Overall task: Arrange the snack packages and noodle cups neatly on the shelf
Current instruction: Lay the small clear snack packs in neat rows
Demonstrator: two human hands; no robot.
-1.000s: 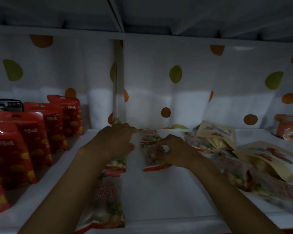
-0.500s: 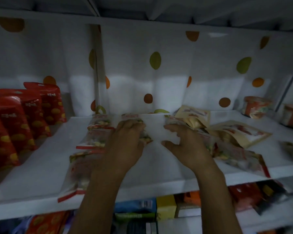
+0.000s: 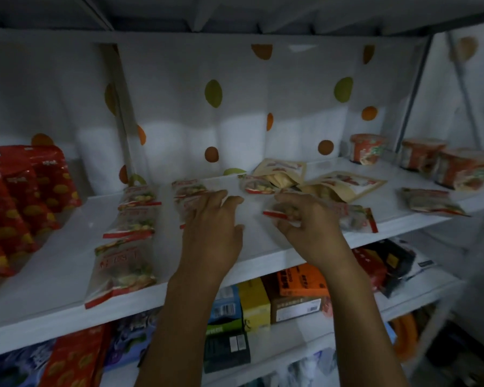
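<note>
**Edge Pinch on Slick Film Could Send a Packet Off the Shelf**

A clear film snack packet with a red edge (image 3: 277, 213) is pinched between the thumb and curled fingers of the right-hand grip (image 3: 305, 227), low over the white shelf board (image 3: 53, 261). Whether it is lifted or resting cannot be told. A slip is judged likely if it is drawn by that edge alone. The loose clear packet (image 3: 355, 217) just right of this grip, near the shelf lip, could be dragged over. The left-hand grip (image 3: 213, 227) is spread flat on another clear packet (image 3: 189, 198). Yellow and green pieces are seen through the film. Pale pieces show in the beige paper pouches (image 3: 344, 185) beyond the right-hand grip. The red noodle cups (image 3: 368, 149) further right are sealed, so their contents are hidden.
</note>
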